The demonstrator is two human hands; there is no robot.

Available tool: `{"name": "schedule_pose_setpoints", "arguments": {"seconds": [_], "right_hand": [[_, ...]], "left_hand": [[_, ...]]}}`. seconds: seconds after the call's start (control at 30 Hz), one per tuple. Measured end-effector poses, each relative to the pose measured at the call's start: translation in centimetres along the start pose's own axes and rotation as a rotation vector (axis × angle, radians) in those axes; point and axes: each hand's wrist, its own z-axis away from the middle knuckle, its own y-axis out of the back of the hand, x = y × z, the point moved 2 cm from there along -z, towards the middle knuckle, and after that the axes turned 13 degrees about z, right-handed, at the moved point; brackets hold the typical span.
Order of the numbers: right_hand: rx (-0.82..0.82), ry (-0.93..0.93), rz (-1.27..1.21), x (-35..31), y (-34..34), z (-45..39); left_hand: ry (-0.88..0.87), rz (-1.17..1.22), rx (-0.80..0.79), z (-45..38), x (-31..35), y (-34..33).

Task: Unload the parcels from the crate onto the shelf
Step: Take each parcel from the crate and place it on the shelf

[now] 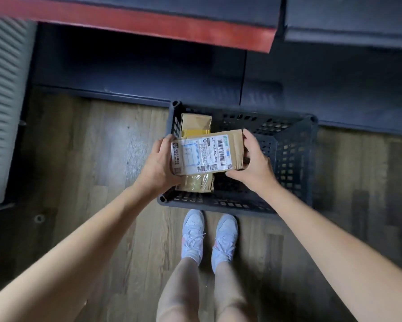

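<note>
A dark plastic crate (290,156) with perforated walls stands on the wooden floor in front of my feet. Above its left half I hold a brown cardboard parcel (207,152) with a white shipping label on top. My left hand (159,163) grips the parcel's left end and my right hand (253,159) grips its right end. Under it, a second brown parcel (196,123) with yellow tape lies along the crate's left side. The dark shelf (149,73) runs across the view just beyond the crate, with a red-edged level (149,26) above.
A white ribbed panel (4,101) stands at the left edge. My legs and white sneakers (209,238) are right behind the crate. Bare wooden floor (90,159) lies left of the crate, and a second dark shelf unit (349,73) continues to the right.
</note>
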Motion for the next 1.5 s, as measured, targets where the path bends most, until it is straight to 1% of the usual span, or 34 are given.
{"name": "schedule_pose_setpoints", "arguments": {"seconds": [0.13, 0.37, 0.6, 0.73, 0.87, 0.97, 1.13, 1.23, 1.33, 1.5], "right_hand": [[0.072, 0.099, 0.019, -6.8, 6.0, 1.7], [0.261, 0.287, 0.064, -20.6, 15.6, 6.8], [0.455, 0.471, 0.087, -33.0, 23.3, 13.0], [0.499, 0.57, 0.102, -38.6, 26.8, 15.9], [0.546, 0.682, 0.116, -43.3, 29.7, 18.2], [0.612, 0.754, 0.151, -46.5, 32.0, 19.6], [0.672, 0.919, 0.102, -51.2, 35.9, 21.8], [0.66, 1.008, 0.097, -52.6, 37.4, 22.8], [0.628, 1.02, 0.139, -52.7, 38.1, 22.9], [0.602, 0.964, 0.174, -52.5, 38.1, 22.5]], "left_hand": [[-0.106, 0.025, 0.066, 1.1, 6.8, 5.5], [-0.312, 0.022, 0.207, 5.9, 18.5, 16.7], [-0.548, -0.002, 0.34, 12.1, 29.2, 27.5], [-0.64, -0.005, 0.401, 15.2, 33.8, 32.3], [-0.705, -0.028, 0.471, 17.3, 37.5, 36.0], [-0.798, -0.07, 0.54, 18.9, 40.6, 38.4], [-0.931, -0.084, 0.655, 21.8, 45.8, 42.0], [-0.979, -0.096, 0.675, 22.6, 47.4, 42.9], [-1.0, -0.095, 0.664, 22.7, 47.7, 42.8], [-1.02, -0.105, 0.66, 21.9, 47.4, 42.5]]}}
